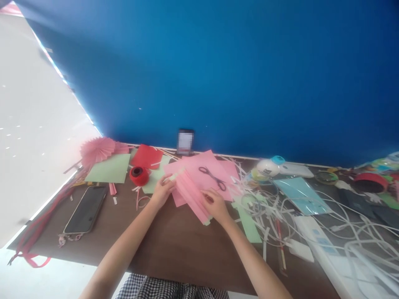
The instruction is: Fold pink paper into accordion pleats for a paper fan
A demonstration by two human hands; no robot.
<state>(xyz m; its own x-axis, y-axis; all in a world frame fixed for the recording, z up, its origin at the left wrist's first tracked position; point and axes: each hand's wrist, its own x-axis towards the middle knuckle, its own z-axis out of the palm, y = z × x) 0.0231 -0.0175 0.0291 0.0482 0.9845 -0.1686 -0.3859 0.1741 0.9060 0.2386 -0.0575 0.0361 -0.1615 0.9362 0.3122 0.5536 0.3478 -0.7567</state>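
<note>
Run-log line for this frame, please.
left hand: at far end of pleated pink paper | right hand: at its right edge | scissors: on pink sheets, untouched | phone: on table, left

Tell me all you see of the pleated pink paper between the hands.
The pleated pink paper is a long strip with lengthwise folds and pale green at both ends. It lies slantwise, near end rightward, partly over larger pink sheets. The left hand is at its far end; the right hand touches its right edge.
</note>
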